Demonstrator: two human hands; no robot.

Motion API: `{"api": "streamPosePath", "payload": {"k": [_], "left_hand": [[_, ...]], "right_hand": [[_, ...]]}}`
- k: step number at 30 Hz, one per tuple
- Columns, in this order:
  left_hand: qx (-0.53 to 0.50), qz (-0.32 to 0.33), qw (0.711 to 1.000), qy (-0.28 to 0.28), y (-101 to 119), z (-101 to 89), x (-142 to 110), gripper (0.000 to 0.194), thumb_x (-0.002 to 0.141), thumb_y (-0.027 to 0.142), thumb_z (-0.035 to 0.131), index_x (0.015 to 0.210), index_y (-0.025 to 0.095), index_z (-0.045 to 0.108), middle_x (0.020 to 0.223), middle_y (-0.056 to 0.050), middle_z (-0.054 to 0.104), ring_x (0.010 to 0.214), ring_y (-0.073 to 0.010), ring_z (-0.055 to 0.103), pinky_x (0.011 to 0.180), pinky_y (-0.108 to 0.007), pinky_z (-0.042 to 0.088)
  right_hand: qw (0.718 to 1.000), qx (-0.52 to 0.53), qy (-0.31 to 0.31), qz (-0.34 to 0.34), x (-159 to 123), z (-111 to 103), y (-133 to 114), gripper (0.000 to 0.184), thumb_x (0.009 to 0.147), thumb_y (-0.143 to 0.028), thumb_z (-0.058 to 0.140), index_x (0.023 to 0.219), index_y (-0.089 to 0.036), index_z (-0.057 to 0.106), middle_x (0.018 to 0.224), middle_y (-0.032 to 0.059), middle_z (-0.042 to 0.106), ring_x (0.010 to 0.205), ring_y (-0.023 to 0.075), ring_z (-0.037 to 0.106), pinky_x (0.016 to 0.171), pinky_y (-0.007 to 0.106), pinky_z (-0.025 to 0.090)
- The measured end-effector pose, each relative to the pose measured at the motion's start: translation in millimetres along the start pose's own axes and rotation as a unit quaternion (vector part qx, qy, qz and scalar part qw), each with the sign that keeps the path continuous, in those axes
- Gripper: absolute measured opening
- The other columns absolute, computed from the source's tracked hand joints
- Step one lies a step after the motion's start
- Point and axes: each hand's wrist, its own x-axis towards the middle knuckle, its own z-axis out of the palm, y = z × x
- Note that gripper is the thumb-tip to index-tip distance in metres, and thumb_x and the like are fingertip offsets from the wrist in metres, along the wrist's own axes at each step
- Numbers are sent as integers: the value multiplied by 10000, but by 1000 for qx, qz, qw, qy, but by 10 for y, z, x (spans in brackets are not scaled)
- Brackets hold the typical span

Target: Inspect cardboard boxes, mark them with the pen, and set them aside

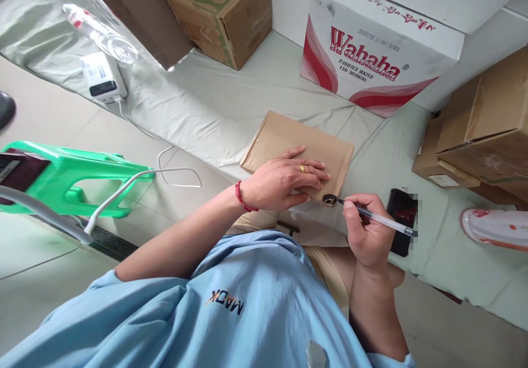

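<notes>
My left hand (284, 180) lies flat, fingers stretched out, on a brown cardboard parcel (289, 137) that rests on a pale sheet. A gold ring and a red wrist cord show on it. My right hand (365, 230) is closed round a clear pen (377, 218). The pen's tip touches a small dark round thing (329, 199) at the parcel's near edge, just beside my left fingertips.
A black phone (402, 214) lies right of my right hand. A white Wahaha box (379, 43) and brown cartons (225, 10) (482, 131) stand behind. A green plastic stool (70, 178), a white charger (103, 76) with cable and a clear bottle (101, 29) are at left.
</notes>
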Motion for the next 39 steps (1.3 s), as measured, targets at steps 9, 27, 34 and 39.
{"api": "streamPosePath", "payload": {"k": [9, 27, 34, 39], "left_hand": [[-6, -8, 1000, -5, -1, -2, -3, 246, 1014, 190, 679, 1233, 250, 773, 1478, -54, 770, 1519, -252, 632, 1448, -526, 148], [12, 7, 1000, -11, -29, 14, -12, 259, 1025, 203, 674, 1267, 250, 755, 1503, -61, 755, 1536, -259, 616, 1449, -547, 143], [41, 33, 999, -9, -43, 31, -43, 246, 1066, 227, 655, 1293, 227, 749, 1511, -80, 748, 1535, -271, 615, 1431, -561, 227], [90, 41, 994, 41, 46, 22, -149, 302, 1088, 422, 684, 1315, 231, 741, 1609, -142, 664, 1624, -348, 501, 1389, -611, 328]], "right_hand": [[1000, -24, 15, -13, -3, -2, -66, 190, 1011, -370, 698, 907, -215, 731, 650, -40, 604, 513, 104, 479, 511, 242, 405], [985, 88, 39, 146, -163, -175, 257, 391, 979, -568, 781, 1048, -187, 730, 760, 12, 712, 516, 99, 502, 488, 221, 390], [959, 9, -110, 263, -196, -249, 669, 708, 814, -829, 786, 575, -200, 567, 473, -6, 551, 428, 97, 399, 431, 229, 258], [963, -12, -39, 267, -235, -208, 788, 659, 803, -805, 780, 893, -153, 747, 539, -7, 629, 489, 142, 503, 491, 248, 355]]}}
